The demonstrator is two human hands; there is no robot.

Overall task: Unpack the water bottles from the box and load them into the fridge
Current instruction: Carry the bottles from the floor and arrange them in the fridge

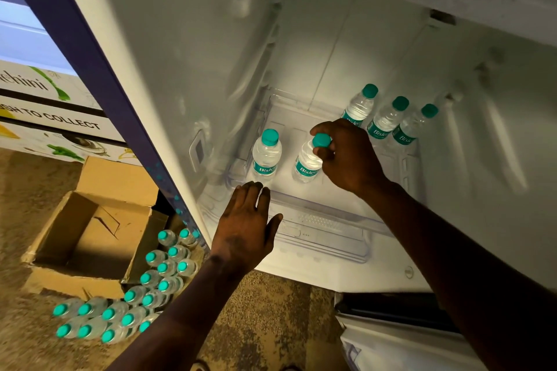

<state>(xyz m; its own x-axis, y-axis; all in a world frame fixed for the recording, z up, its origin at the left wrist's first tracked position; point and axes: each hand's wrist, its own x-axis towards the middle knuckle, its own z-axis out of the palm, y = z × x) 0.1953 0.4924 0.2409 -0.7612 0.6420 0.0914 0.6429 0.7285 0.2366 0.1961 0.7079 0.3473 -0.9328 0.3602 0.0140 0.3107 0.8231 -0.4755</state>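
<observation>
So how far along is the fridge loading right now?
Early stage. The brown cardboard box looks emptied. Four green-capped clear water bottles stand on the white fridge shelf. The right hand holds a fifth bottle by its cap; the left hand is open. About twenty floor bottles remain.

Single head view looks forward and down, close into the open fridge (301, 39)
</observation>
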